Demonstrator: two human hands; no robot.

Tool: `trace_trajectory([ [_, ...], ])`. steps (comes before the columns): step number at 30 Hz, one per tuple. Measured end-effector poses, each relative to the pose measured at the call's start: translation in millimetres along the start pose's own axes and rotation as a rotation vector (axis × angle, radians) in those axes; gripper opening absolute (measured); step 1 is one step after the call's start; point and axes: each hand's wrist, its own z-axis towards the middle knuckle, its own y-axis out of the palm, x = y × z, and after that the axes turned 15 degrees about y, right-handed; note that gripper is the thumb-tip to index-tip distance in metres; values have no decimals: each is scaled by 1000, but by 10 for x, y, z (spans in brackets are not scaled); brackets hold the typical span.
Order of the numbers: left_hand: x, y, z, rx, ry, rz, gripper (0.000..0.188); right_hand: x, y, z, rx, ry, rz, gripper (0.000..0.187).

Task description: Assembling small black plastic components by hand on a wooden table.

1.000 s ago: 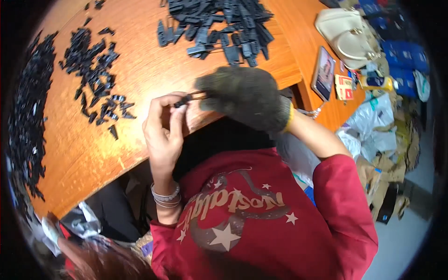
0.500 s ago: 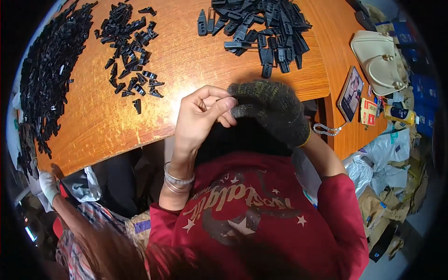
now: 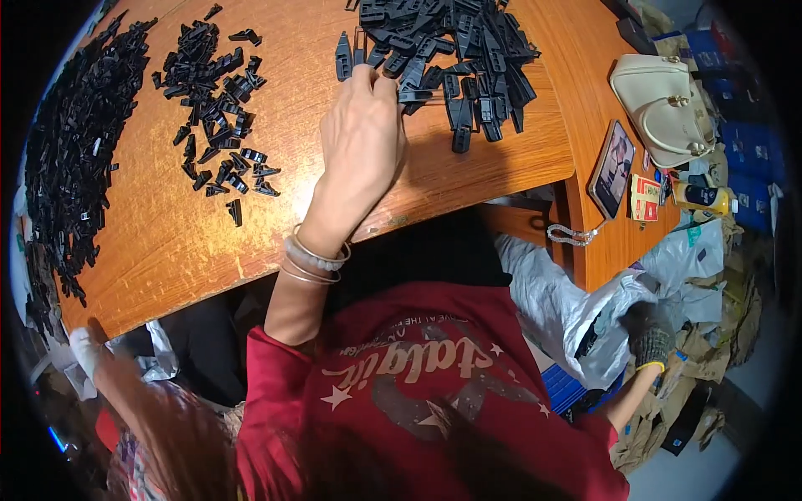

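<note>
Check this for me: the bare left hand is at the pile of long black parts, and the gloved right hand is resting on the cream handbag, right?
Not quite: in the head view, the gloved right hand is by the mouth of the pale plastic bag, away from the cream handbag. The bare left hand is indeed at the pile of long black parts.

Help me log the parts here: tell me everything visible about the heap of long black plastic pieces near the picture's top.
The heap of long black plastic pieces lies loose on the orange-brown wooden table, cut off by the picture's top edge. Its hard-looking pieces overlap at many angles; many taper, and some show slots. The bare left hand reaches its near left side, fingertips apparently touching it.
</note>
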Motion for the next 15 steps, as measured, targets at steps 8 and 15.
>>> trace_trajectory([
  [8,483,-117,-396,268,-3,-272,20,-920,-753,-376,103,-766,1313,32],
  [15,651,-271,-874,296,289,-138,25,-2422,-1364,-925,-682,-1200,1537,37],
])
